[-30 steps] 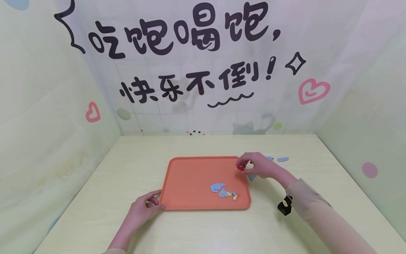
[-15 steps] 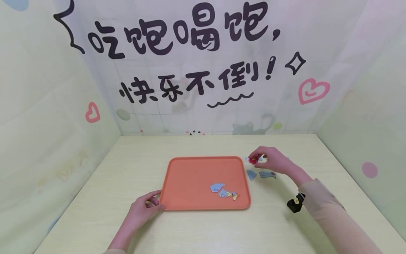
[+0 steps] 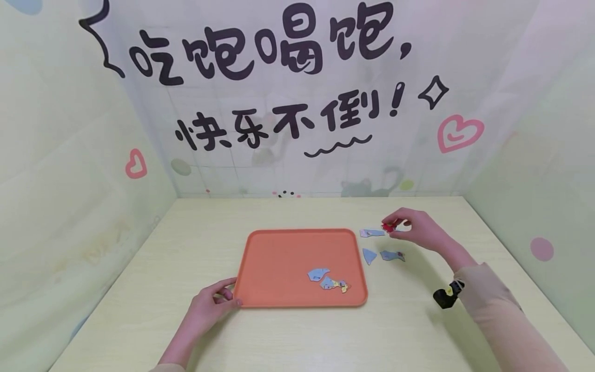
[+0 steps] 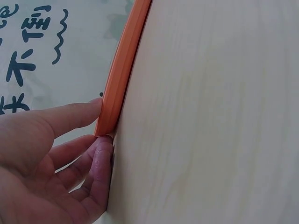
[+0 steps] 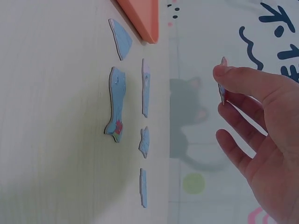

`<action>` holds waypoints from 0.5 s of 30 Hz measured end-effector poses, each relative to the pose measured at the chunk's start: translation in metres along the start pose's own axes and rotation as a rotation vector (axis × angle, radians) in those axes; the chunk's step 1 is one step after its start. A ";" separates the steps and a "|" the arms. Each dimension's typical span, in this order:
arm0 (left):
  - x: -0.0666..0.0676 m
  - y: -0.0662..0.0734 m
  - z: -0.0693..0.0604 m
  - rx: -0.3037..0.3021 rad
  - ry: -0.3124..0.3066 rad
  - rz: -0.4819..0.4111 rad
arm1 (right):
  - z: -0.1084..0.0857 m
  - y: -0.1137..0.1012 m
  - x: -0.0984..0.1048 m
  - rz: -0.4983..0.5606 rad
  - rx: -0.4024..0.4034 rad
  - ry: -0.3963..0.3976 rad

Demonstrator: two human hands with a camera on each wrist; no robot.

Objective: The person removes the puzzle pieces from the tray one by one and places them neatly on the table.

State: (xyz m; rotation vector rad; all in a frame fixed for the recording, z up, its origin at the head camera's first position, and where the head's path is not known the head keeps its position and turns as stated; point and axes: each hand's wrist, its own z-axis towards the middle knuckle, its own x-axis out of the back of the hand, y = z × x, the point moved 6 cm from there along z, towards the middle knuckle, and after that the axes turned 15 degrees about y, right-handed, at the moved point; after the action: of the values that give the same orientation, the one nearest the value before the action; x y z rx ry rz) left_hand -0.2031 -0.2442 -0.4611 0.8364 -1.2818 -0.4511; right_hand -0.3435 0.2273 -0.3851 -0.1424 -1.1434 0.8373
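Observation:
My left hand (image 3: 211,305) holds the orange tray (image 3: 279,268) at its near left corner. In the left wrist view, the thumb lies on the tray's rim (image 4: 121,65) and the curled fingers are against its edge below. Beyond the tray's right side, my right hand (image 3: 416,227) pinches a red jigsaw puzzle piece (image 3: 388,227) between thumb and fingertips, above the table. The right wrist view shows this piece (image 5: 222,93) nearly edge-on. Two puzzle pieces, a blue one (image 3: 318,275) and a blue-and-yellow one (image 3: 328,283), lie close together on the tray.
Several blue puzzle pieces lie right of the tray: a triangular one (image 5: 121,39), a long one with a red patch (image 5: 117,93), a strip (image 5: 145,88), a small one (image 5: 144,142) and another strip (image 5: 143,189). A printed cloth wall (image 3: 297,175) stands behind the table.
My right hand has moved right and away from over the tray's right edge, carrying the red puzzle piece. Puzzle pieces beneath it have come into view. My left hand and the tray stay put.

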 end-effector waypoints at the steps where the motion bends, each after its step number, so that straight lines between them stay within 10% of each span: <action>1: 0.000 0.000 0.000 -0.002 -0.001 0.002 | -0.001 0.001 0.002 -0.004 -0.004 0.007; 15: 0.001 -0.001 -0.001 0.006 0.001 -0.001 | -0.012 0.018 0.026 -0.051 -0.035 0.068</action>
State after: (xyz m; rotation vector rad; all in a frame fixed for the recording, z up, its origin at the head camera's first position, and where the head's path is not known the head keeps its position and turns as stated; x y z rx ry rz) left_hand -0.2021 -0.2450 -0.4612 0.8418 -1.2826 -0.4482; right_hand -0.3388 0.2599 -0.3800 -0.1688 -1.0943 0.7616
